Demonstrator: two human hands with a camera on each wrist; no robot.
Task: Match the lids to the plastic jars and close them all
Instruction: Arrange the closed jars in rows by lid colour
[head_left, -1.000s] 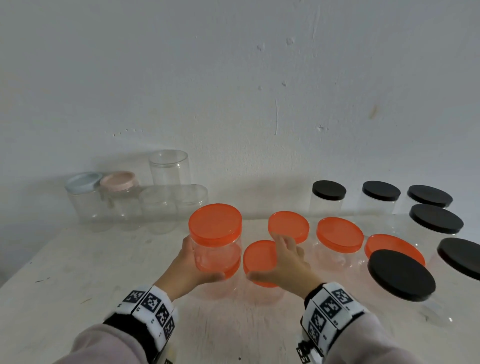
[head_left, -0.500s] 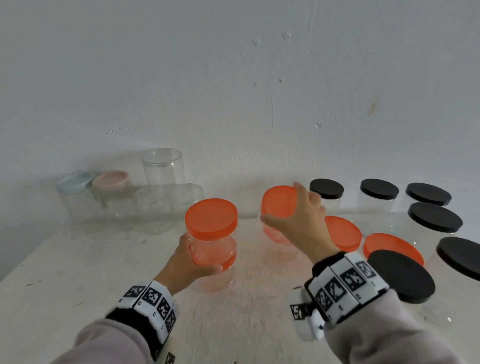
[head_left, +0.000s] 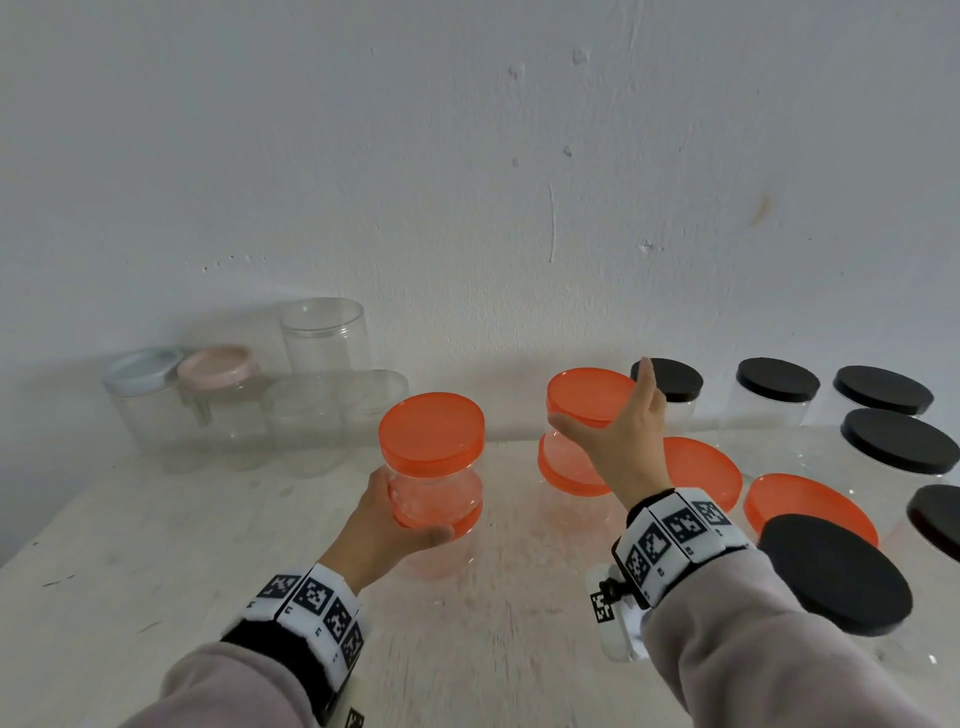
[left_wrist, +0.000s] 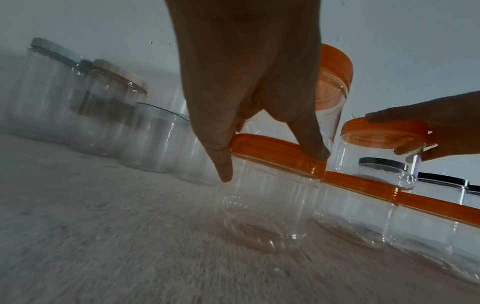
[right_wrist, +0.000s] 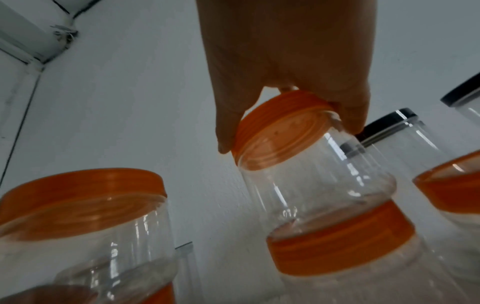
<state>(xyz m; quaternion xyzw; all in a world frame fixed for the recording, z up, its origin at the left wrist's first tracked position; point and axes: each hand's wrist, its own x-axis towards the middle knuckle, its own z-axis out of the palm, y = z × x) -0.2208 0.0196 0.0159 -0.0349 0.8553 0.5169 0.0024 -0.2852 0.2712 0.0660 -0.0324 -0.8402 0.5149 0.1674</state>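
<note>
The left hand (head_left: 387, 525) wraps its thumb and fingers round the clear wall of an orange-lidded jar (head_left: 435, 467) that stands stacked on a second orange-lidded jar (left_wrist: 270, 185) on the desk (head_left: 156, 545). Right of that stack, the right hand (head_left: 621, 441) pinches the orange lid (head_left: 589, 396) of another jar (right_wrist: 317, 164), thumb on one edge and fingers on the other; this jar sits on top of a further orange-lidded jar (right_wrist: 345, 244). Right of the stack, two more orange-lidded jars (head_left: 701, 470) stand on the desk, with black-lidded jars (head_left: 779, 382) beyond and beside them. Left of the stack, against the wall (head_left: 467, 182), are lidless clear jars (head_left: 324, 332), one with a pale blue lid (head_left: 143, 364) and one with a pink lid (head_left: 218, 361).
</note>
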